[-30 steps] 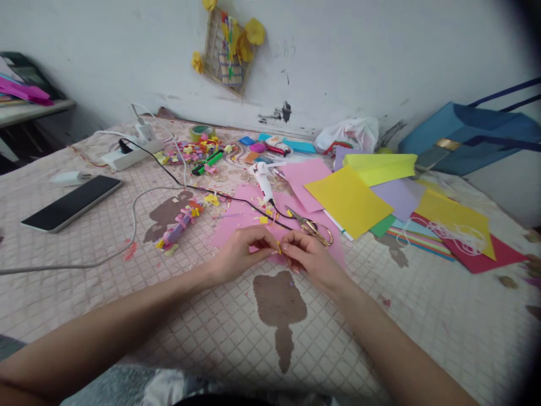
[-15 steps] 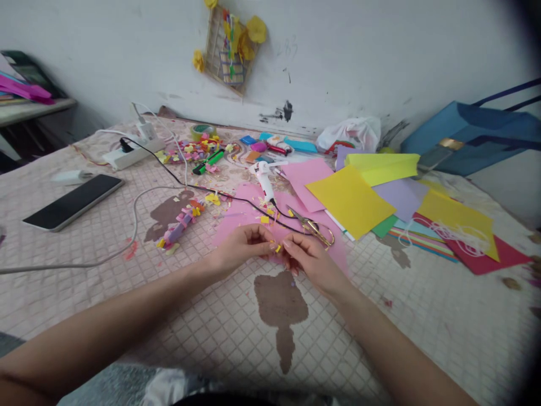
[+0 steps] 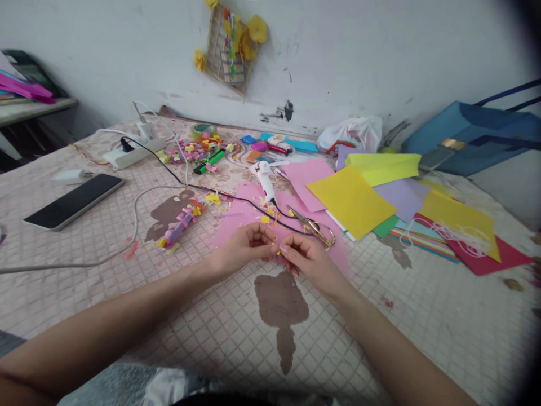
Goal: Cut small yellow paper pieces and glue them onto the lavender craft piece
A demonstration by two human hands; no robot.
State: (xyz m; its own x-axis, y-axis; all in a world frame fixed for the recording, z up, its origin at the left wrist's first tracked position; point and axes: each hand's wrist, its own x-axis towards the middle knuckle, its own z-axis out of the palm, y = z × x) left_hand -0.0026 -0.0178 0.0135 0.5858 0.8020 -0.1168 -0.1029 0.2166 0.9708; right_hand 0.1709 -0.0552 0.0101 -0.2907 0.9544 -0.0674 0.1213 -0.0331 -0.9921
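A tiny yellow scrap [image 3: 278,253] is pinched and mostly covered, only small bright bits showing. It sits left of the scissors [image 3: 311,226], on their near side, apart from them; its shape is unclear.

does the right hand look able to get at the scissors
Likely yes: the scissors lie just beyond the right hand, nothing standing between, though a black cord runs close by. That hand is busy at a small yellow piece, which it may have to leave.
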